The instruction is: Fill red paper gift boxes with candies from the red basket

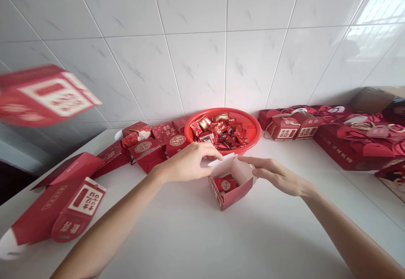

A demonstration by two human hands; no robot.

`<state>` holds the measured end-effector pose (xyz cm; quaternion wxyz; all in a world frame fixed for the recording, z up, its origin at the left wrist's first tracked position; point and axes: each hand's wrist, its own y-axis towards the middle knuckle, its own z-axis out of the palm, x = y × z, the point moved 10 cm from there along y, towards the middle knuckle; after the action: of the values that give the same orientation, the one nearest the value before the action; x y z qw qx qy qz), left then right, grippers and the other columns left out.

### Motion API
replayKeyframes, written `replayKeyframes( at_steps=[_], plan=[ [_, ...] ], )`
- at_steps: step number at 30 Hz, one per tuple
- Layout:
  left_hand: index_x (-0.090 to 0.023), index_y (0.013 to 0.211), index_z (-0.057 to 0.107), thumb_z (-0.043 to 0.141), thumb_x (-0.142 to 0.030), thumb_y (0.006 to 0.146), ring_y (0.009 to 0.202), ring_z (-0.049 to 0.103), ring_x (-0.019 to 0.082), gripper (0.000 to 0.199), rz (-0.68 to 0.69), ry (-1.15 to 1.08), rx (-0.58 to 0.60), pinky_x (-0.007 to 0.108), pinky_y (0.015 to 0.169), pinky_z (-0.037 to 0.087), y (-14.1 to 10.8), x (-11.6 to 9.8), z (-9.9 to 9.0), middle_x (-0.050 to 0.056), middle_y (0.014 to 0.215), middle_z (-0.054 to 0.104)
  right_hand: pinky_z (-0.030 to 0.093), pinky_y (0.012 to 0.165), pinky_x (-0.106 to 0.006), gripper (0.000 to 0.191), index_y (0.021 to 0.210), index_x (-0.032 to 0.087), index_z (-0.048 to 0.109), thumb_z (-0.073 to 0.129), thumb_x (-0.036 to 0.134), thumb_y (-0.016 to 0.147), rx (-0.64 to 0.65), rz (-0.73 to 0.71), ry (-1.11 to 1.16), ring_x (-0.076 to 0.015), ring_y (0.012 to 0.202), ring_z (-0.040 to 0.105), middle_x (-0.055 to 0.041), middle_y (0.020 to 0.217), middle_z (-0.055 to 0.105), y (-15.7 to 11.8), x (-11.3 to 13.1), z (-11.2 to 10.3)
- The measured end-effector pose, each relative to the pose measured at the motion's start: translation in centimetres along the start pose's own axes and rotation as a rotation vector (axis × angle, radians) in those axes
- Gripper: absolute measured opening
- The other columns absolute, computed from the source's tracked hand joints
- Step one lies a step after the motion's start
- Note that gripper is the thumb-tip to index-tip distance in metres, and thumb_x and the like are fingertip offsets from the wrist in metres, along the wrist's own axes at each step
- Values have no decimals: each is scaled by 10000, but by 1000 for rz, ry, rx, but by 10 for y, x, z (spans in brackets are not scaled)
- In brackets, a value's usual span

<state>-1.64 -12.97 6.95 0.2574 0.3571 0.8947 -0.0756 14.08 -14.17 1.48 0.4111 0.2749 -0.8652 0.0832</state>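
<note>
Centrally placed on the desk (196,237), an open red box (233,197) holds red packets (225,184) | left hand (191,162) and right hand (281,177) part-open, fingers at its flaps (223,165), any grip impossible to tell | uneven pressure could crease them or skid the box into the red basket (257,134) of sweets (221,130) just behind

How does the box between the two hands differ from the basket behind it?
The box is angular; the basket is round. The box has solid walls; the basket's are perforated. The box looks smaller than the basket. Both are red outside and open on top.
</note>
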Motion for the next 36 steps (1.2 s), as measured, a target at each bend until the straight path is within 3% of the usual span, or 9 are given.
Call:
replayKeyframes(
  at_steps=[7,12,17,24,30,36],
  plan=[
    [-197,1086,706,604,-180,867,1064,673,193,242,55,-214,75,322,943,534,-1,-5,15,41,1139,738,592,793,-374,610,1456,169,534,613,470,932,-36,-25,105,-215,881,684,-108,1119,744,4,-5,9],
    [-202,1121,745,628,-326,939,1084,672,193,249,33,-260,216,278,893,530,-7,0,35,59,1189,727,588,873,-416,540,1436,238,525,627,383,926,-173,-95,32,-243,1017,691,-105,1266,705,3,1,10],
    [-199,1103,772,747,-397,859,992,690,199,315,65,-255,247,292,869,526,-10,2,42,87,1233,713,592,847,-411,493,1350,258,532,686,329,887,-272,-140,-1,-214,959,687,-100,1291,668,1,5,7],
    [-174,1046,741,737,-317,844,920,689,184,248,-69,-259,97,269,768,528,-5,12,45,45,1052,748,590,792,-359,139,1032,216,627,641,226,894,-310,-220,12,-185,867,660,-69,1042,690,-1,16,9],
    [-183,958,684,746,-269,809,784,645,164,183,-108,-267,-35,272,689,516,-4,15,51,4,900,712,591,811,-359,175,1047,222,621,606,148,889,-322,-249,9,-186,899,666,-59,1040,687,-1,17,14],
    [-218,1004,664,779,-251,787,908,653,192,248,-91,-191,-160,329,837,549,-8,16,47,19,1066,665,579,886,-372,163,1065,229,649,633,160,917,-276,-342,-47,-203,1004,677,-76,1114,706,-2,23,24]
  ],
)
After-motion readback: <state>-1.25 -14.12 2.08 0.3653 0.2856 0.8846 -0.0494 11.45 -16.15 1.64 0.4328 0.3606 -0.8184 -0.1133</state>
